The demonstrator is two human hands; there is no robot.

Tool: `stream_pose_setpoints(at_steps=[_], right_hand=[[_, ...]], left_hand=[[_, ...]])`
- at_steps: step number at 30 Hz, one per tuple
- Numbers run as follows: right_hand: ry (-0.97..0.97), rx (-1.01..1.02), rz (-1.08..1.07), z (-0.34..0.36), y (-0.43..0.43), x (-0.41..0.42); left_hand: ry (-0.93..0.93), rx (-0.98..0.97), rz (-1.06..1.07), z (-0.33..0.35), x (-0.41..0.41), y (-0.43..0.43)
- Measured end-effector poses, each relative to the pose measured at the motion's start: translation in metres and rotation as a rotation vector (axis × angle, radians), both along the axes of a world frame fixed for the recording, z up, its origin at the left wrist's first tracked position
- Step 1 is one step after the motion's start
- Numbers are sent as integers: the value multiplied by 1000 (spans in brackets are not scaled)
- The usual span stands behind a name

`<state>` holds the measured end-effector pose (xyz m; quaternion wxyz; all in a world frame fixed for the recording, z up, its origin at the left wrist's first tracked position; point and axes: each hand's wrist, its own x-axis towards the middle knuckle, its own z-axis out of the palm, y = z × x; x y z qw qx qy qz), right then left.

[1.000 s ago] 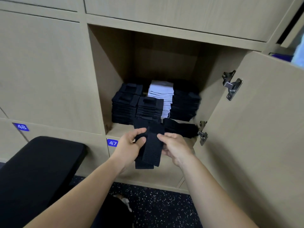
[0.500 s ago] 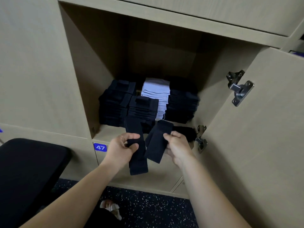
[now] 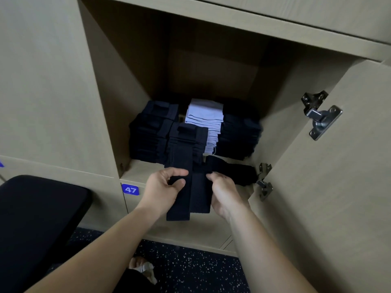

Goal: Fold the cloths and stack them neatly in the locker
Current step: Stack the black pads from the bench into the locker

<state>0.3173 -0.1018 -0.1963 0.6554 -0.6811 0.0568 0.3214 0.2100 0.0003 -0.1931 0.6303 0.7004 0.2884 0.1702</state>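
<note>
**Locker 47: cloth held at the opening, mid-fold**

Marking: one blue label [image 3: 130, 189] below the shelf edge reads "47" in white. No other complete writing can be read.

Position: the cloth [image 3: 191, 199], dark, is held in the air just in front of the open locker [image 3: 110, 106], at the level of its shelf edge. It shows as two lengths side by side and touching. Their long axis runs upright, from the shelf down toward the floor [image 3: 190, 271]. The left length hangs lower than the right.

Hands: the left hand [image 3: 167, 187] pinches the left length between thumb and curled fingers. The right hand [image 3: 224, 191] grips the right edge with its fingers curled in.

Contents: dark stacks [image 3: 148, 136] stand on the shelf with a pale stack [image 3: 204, 117] between them. A loose cloth [image 3: 237, 172] lies in front at the right, near the lower hinge [image 3: 263, 182]. The door [image 3: 338, 197] stands open on the right. A black pad [image 3: 38, 218] sits low on the left.

Change: half a second ago the two lengths splayed apart at their lower ends; they now hang parallel, and the hands have closed toward each other
</note>
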Motion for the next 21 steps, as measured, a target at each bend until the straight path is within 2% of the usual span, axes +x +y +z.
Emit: stream_pose_setpoints(at_steps=[2, 5, 8, 11, 14, 16, 21], right_hand=[[-70, 23, 10, 9, -4, 2], [-346, -59, -10, 33, -14, 14], [-754, -326, -47, 47, -24, 42], [-1037, -637, 0, 42, -29, 71], [-1212, -958, 90, 29, -31, 91], [-1318, -1100, 140, 18, -29, 99], [-1487, -1176, 303, -15, -28, 106]], left_hand=[[2, -25, 24, 0, -2, 3], [11, -33, 56, -3, -7, 7], [24, -33, 63, -9, -10, 8], [26, -51, 62, -15, -9, 8], [23, -69, 54, -19, -6, 8], [14, -78, 54, -20, -3, 9], [0, -116, 55, -21, 3, 10]])
